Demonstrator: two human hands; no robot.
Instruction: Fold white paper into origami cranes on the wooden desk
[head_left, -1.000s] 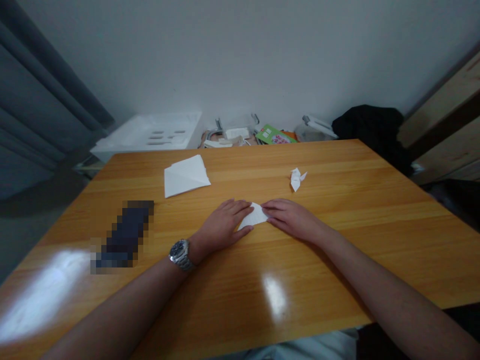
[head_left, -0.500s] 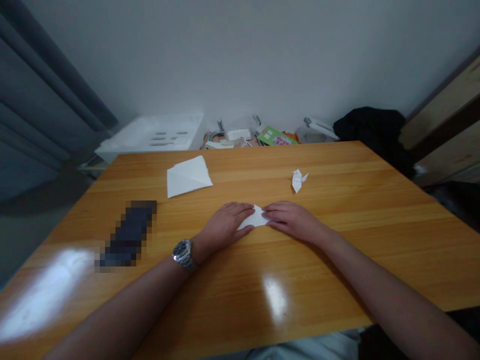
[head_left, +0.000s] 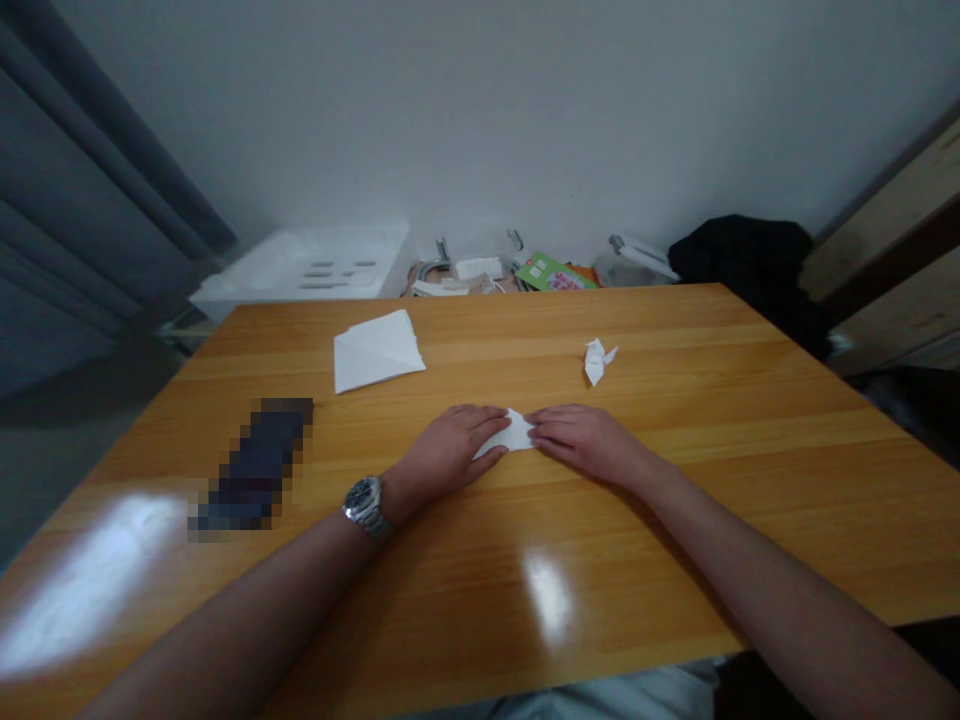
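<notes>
Left hand (head_left: 450, 450), spread, rests on paper (head_left: 514, 432); right hand (head_left: 581, 438) touches its edge, whether pinching cannot be told. Uneven pressure could skew or tear it.

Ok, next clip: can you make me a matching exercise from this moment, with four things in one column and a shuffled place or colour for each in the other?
1. Small white paper
2. White paper figure
3. Wristwatch
4. Booklet

A. Green, past the far edge of the table
B. Silver, with a dark face
C. Between the left hand and the right hand
D. On the table, beyond the right hand

Pairs: 1-C, 2-D, 3-B, 4-A
</notes>
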